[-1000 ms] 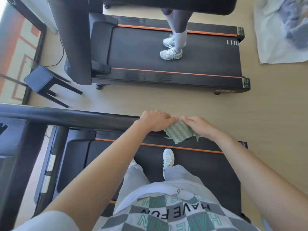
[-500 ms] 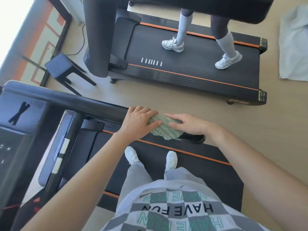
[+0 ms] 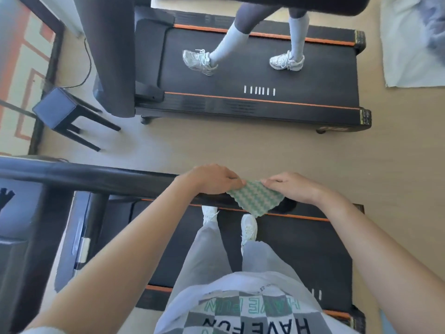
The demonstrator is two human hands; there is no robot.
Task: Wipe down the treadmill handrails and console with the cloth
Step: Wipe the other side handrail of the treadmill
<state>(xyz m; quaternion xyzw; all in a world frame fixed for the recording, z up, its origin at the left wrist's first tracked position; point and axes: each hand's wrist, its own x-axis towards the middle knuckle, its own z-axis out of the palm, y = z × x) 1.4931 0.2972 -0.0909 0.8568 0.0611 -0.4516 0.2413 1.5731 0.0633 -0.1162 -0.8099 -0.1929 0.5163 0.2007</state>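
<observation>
Observer: Cloth (image 3: 256, 198), green-and-white pattern, lies draped over the near end of the handrail (image 3: 108, 180); its lower corner hangs toward the belt (image 3: 301, 249).
Checker: Hands?
Observer: Left hand (image 3: 212, 179) sits on the rail with fingers curled, pinching the cloth's left top edge. Right hand (image 3: 291, 186) pinches the right top edge, over the rail's end. Cloth is spread between them.
Checker: Console?
Observer: Console (image 3: 16, 208) shows at far left, dark and blurred; no detail legible.
Checker: Surroundings?
Observer: White shoes (image 3: 249, 227) stand on the belt under the cloth. Second treadmill (image 3: 240, 75) lies across the floor, with another person's legs mid-stride on it. Stool (image 3: 54, 108) at left, pale sheet (image 3: 404, 56) upper right.
</observation>
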